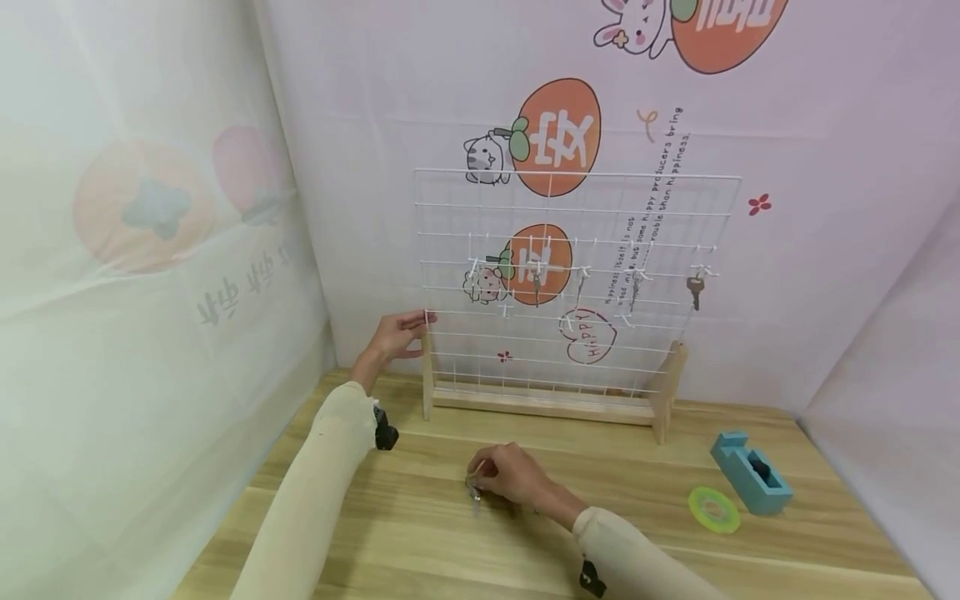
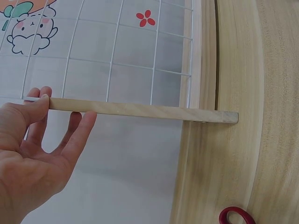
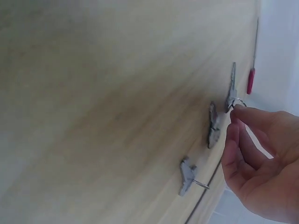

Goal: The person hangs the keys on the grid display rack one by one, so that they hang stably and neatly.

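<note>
My left hand (image 1: 397,336) is at the left side of a white wire grid rack (image 1: 487,336). In the left wrist view its thumb and fingers pinch the grid's edge at the tip of the wooden upright (image 2: 140,109); another fingertip touches the wood. Low over the table, my right hand (image 1: 513,473) pinches a small metal ring (image 3: 239,101) with a silver key (image 3: 232,84) on it. Near those fingers in the right wrist view are a second key (image 3: 213,126) and a third key (image 3: 188,176) with a ring.
Several white hooks line the grid, and a key (image 1: 696,292) hangs at its right. A blue tape dispenser (image 1: 752,475) and a yellow-green tape roll (image 1: 714,509) lie on the table's right. Red loop handle (image 2: 236,215) shows low in the left wrist view. Cloth walls stand around.
</note>
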The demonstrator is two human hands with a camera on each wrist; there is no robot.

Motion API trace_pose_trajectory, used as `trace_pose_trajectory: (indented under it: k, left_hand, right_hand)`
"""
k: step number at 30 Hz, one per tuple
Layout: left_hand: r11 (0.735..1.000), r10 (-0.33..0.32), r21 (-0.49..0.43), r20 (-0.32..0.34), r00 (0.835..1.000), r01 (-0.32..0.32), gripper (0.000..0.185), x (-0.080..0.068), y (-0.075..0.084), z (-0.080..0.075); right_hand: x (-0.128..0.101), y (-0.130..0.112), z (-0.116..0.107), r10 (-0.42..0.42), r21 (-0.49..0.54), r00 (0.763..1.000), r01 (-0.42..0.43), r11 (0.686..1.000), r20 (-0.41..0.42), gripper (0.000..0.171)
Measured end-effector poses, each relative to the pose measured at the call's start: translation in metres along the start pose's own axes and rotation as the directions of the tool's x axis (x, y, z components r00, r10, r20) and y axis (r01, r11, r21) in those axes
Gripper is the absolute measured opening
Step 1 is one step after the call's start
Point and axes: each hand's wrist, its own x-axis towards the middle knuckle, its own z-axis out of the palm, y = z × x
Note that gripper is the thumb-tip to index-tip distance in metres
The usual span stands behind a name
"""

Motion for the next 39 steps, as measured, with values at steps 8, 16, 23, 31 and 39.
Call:
trace_pose_trajectory:
  k: [8, 16, 23, 31, 39]
  left_hand:
    - [1.0, -0.003, -0.011, 0.003, 1.0, 0.003, 0.039, 0.001, 0.0, 0.001]
    - [1.0, -0.008, -0.012, 0.001, 1.0, 0.008, 0.039, -0.002, 0.001, 0.002]
    - [1.0, -0.002, -0.006, -0.006, 1.0, 0.002, 0.039, -0.003, 0.001, 0.003]
    - [1.0, -0.009, 0.003, -0.014, 1.0, 0.009, 0.038, -0.004, 0.001, 0.003]
    - [1.0, -0.001, 0.004, -0.008, 1.0, 0.001, 0.038, -0.005, 0.002, 0.003]
  right_hand:
    - [0.003, -0.001, -0.026, -0.064, 0.028, 0.997, 0.065, 0.997, -0.036, 0.012]
    - [0.012, -0.006, -0.064, -0.094, 0.005, 0.987, 0.095, 0.995, -0.133, 0.014]
    - [0.025, -0.017, -0.107, -0.045, 0.078, 0.966, 0.067, 0.995, -0.254, 0.017]
    - [0.039, -0.026, -0.137, -0.062, 0.064, 0.91, 0.096, 0.993, -0.41, 0.018]
    - [0.05, -0.031, -0.159, -0.007, 0.07, 0.862, 0.049, 0.996, -0.506, 0.019]
